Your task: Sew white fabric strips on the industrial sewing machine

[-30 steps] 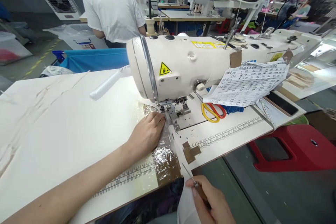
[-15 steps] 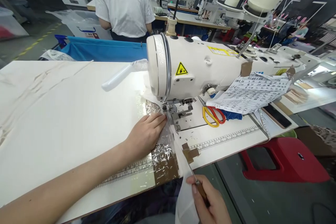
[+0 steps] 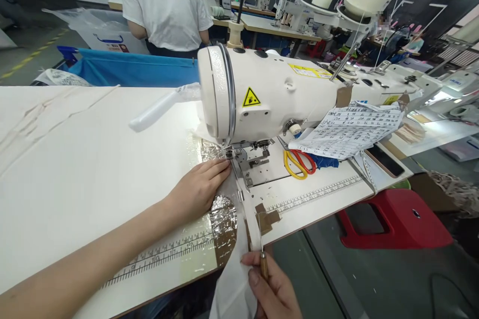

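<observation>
A white sewing machine stands on the white table. My left hand lies flat, palm down, on the fabric by the needle area, fingers extended and close together. White fabric runs from the presser foot over the table's front edge. My right hand is at that edge, its fingers closed around the wooden handle of an awl and touching the fabric. The awl's thin metal shaft points up toward the machine. Clear tape covers the table under the fabric.
Scissors with yellow and red handles lie right of the needle area, below a handwritten sheet. A phone rests farther right. A red stool stands beyond the front edge. A person in a white shirt stands behind a blue cloth bin.
My right hand has shifted left with the awl, whose shaft now stands more upright. The fabric below the edge has swung left and spread. The view has moved slightly.
</observation>
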The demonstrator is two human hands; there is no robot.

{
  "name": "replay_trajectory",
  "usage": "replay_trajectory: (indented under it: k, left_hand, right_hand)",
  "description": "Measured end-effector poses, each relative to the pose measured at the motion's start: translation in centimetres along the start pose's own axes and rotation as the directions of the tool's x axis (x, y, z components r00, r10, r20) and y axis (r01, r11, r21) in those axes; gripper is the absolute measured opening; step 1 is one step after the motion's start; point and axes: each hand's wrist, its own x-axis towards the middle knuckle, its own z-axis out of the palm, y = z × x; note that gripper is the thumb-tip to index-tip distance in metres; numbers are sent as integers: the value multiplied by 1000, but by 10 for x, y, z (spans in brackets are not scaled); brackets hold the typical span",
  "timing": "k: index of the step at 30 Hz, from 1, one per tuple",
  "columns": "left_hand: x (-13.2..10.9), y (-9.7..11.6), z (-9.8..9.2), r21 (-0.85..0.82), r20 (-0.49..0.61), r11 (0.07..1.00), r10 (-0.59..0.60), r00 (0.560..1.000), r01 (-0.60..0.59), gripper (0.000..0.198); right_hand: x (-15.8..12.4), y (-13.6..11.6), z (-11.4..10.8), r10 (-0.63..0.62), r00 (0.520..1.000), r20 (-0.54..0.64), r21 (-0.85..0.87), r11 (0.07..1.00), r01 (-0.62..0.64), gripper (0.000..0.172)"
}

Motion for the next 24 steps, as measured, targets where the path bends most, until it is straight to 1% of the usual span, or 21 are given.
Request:
replay_trajectory:
  k: [2,3,5,8,10,14,16,19,22,24]
  left_hand:
    - [2,4,0,58,3,998,0,1000,0,45]
    - [4,6,-1,79,6,997,-9,1000,8,44]
    - [9,9,-2,105,8,994,-36,999,35,42]
    - [15,8,-4,98,3,993,-68,998,68,37]
    - [16,5,-5,46,-8,997,-63,998,64,35]
    - [13,-3,-5,-96,-68,995,-8,998,1,36]
    - [10,-5,-4,-122,-80,992,6,997,-16,36]
    - [9,-8,-1,-79,-56,997,-21,998,16,36]
    - [9,-7,0,20,-40,998,-55,998,56,37]
    - [10,-5,-2,57,-58,996,-68,996,71,36]
  right_hand:
    - [2,-10,-5,84,996,-30,11,996,-84,58]
    - [3,-16,-8,104,994,-43,7,995,-104,59]
    - [8,-28,-12,88,995,-55,-48,995,-90,59]
    - [14,-42,-12,2,999,-40,-137,991,-8,52]
    - [18,-47,-10,-57,998,-8,-188,981,54,49]
    - [23,-53,-8,-130,990,49,-266,954,138,45]
    - [25,-54,-9,-171,983,66,-305,935,183,41]
    - [30,-54,-12,-250,963,97,-369,890,268,35]
    - [37,-57,-13,-367,919,144,-436,810,392,29]
    - [43,-59,-13,-408,895,180,-473,762,442,28]
